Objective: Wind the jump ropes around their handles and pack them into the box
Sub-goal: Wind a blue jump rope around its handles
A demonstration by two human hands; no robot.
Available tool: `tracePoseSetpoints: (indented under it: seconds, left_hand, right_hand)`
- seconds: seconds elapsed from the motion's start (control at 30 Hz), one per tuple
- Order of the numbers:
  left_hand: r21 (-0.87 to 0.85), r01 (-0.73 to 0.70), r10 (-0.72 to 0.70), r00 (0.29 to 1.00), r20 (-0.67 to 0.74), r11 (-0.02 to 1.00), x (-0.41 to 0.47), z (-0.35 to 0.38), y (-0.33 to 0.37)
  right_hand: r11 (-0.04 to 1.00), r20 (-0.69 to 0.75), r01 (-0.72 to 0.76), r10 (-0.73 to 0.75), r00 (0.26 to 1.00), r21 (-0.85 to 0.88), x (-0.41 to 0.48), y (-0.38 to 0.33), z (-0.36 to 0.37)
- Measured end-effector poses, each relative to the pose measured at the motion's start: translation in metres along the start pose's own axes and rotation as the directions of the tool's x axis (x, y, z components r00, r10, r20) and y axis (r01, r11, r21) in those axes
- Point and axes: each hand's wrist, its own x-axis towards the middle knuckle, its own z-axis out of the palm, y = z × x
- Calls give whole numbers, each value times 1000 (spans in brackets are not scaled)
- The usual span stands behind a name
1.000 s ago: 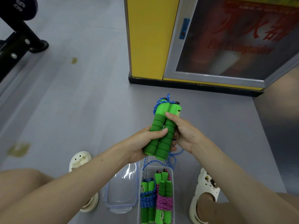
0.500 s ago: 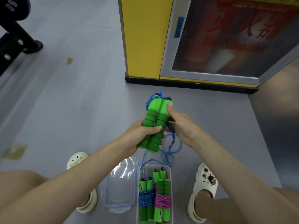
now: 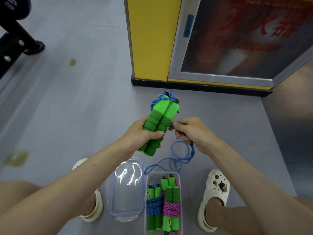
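Glass cabinet door (image 3: 237,48), right of yellow pillar (image 3: 149,39): big red Chinese chars along top, partly cut off and blurred, prob. "灭火器". Under them, red Eng. "Fire Extinguisher", blurred but legible. Blue tag (image 3: 188,25) on door frame next to pillar: txt unreadable. Black plate (image 3: 15,7) far left of pillar: white marks, illegible.

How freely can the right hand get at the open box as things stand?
Probably yes: the box lies open below the right hand, lid set aside. But its fingers pinch the blue rope, whose slack hangs in between.
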Motion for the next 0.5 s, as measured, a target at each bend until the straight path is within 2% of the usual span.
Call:
tracePoseSetpoints:
  seconds: [0.07,0.1,0.13,0.2,0.23,0.37,0.5]
  left_hand:
    - [76,-23,28,998,-61,997,2,1,-2]
    - [211,-57,81,991,-106,976,4,1,-4]
    - [403,-82,146,981,-131,912,6,2,-7]
    - [751,-52,269,948,-170,659,7,5,-9]
    - [835,-25,325,927,-187,549,6,6,-10]
    - [969,33,495,855,-154,245,3,9,-11]
    - [985,134,481,860,-170,108,3,15,-11]
  right_hand:
    - [999,6,-28,28,1000,-21,-1,1,3]
    - [998,11,-42,43,999,-48,-1,1,4]
    - [995,14,-53,55,998,-79,-1,3,5]
    - [988,3,-62,63,998,-142,-1,3,6]
    - [984,-8,-59,59,998,-167,0,3,6]
    - [991,-4,-34,34,999,-126,0,3,5]
    - [994,80,-84,79,994,68,0,4,13]
